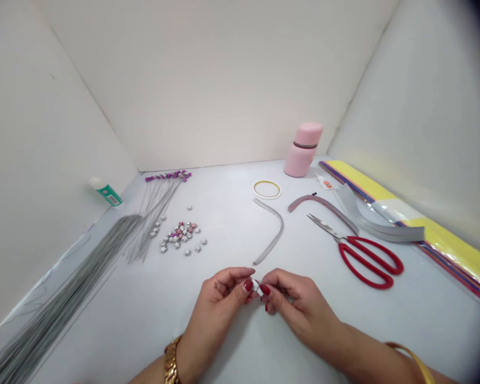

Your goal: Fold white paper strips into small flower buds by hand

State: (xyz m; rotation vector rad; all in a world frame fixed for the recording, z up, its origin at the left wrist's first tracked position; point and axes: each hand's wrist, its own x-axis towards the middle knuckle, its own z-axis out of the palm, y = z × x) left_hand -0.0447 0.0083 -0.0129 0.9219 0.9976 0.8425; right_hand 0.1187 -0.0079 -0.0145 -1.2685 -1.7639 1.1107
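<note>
Holding a small white folded piece [256,287] between the fingers of both hands, low in the middle of the view, over the near part of the table [232,229]. Pinched narrowly at its upper left by the left hand [220,306], thumb pressed over it; pinched likewise at its lower right by the right hand [302,309], thumb again on the near side. Slanting along its long axis from upper left down to lower right, and pointing with its narrow end toward the right thumb. Too covered by fingertips to make out in full.

Just beyond the hands, a thin grey strip [281,225], bowed out to the right, with one end near the hands and the other near a tape ring [267,198]. Farther right, red-handled scissors [339,239], pointing up and left with blades slightly parted, near a wide grey strip [392,232] and a packet of coloured sheets [448,229]. Standing at the back, a pink bottle [303,152].

To the left, a loose pile of small folded stars [180,232], silver, pink and purple. Past that, a long bundle of grey wires [80,280], running diagonally to the lower left corner; behind, purple-tipped stems [168,176].
</note>
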